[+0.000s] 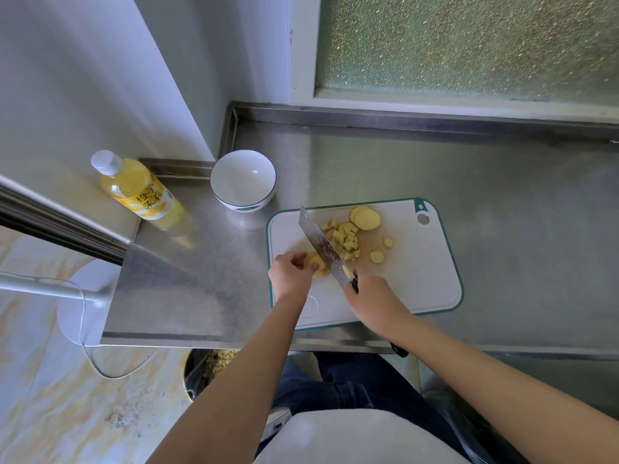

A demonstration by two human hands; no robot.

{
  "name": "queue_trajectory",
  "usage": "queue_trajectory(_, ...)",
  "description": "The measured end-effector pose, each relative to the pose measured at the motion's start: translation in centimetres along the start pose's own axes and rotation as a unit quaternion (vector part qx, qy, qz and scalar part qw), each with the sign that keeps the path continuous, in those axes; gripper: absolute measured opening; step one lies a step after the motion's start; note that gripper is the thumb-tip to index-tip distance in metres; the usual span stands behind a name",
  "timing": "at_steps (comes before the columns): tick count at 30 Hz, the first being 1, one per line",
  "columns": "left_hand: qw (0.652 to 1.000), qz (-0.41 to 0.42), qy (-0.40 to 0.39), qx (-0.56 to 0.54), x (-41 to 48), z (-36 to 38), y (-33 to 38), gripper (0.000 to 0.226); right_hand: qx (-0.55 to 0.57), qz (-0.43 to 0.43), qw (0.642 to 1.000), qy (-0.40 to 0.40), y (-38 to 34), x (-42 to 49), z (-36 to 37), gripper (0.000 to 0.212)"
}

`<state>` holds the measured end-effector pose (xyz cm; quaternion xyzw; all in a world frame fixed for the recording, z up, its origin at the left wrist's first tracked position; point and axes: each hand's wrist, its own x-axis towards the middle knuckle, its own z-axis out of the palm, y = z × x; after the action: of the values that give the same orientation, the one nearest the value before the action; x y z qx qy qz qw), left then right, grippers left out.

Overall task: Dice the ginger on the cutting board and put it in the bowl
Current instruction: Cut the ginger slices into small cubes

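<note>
1. Bin [207, 370]: on the floor under the counter's [502, 229] near edge. My left forearm hides part of it. Yellowish scraps inside.
2. Right hand [370, 296]: closed round the knife's [323, 247] dark handle, over the near part of the board [418, 283].
3. Left hand [289, 272]: fingers curled, pinching a stack [316, 264] of ginger slices at the board's left edge.
4. Board: white with a teal rim, lying close to the counter's near edge. My wrists cover its near-left corner.
5. Knife: the blade slants from the handle away and to the left, and stands between the stack and the dice [345, 241]. It touches the stack's right side and hides the left fringe of the dice.
6. Dice: a loose yellow pile in the middle of the board, just right of the blade.
7. Rounds [377, 256]: two small ones lying apart, right of the dice.
8. Slices [365, 218]: two large ones overlapping at the board's far edge, touching the dice.
9. Bowl [243, 179]: white with a dark rim line, upright on the counter just beyond the board's far-left corner. Inside bare white. No ginger in it.
10. Bottle [140, 192]: yellow drink, white cap, at the counter's left edge, left of the bowl and apart from it.
11. Window [469, 45]: frosted glass above the counter's far edge.
</note>
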<state>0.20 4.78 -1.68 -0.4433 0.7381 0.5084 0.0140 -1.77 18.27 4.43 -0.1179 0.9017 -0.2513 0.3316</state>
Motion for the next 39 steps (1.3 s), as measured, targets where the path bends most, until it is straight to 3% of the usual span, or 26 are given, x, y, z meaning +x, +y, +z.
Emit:
queue_trajectory(7,0.999,-0.039,-0.007,-0.02,-0.2,-0.2,0.7,0.028,-0.016,0.029,0.999,-0.012,-0.1,0.5,0.1,0.033)
queue_trajectory(15,0.997,-0.059,-0.024,-0.031,0.1,-0.6,1.1,0.029,-0.03,0.06,0.998,-0.007,-0.3,0.9,0.7,0.019)
queue_trajectory(39,0.998,-0.053,-0.037,-0.02,0.7,-0.7,1.1,0.024,-0.054,0.062,0.997,0.006,-0.3,2.2,2.4,0.03)
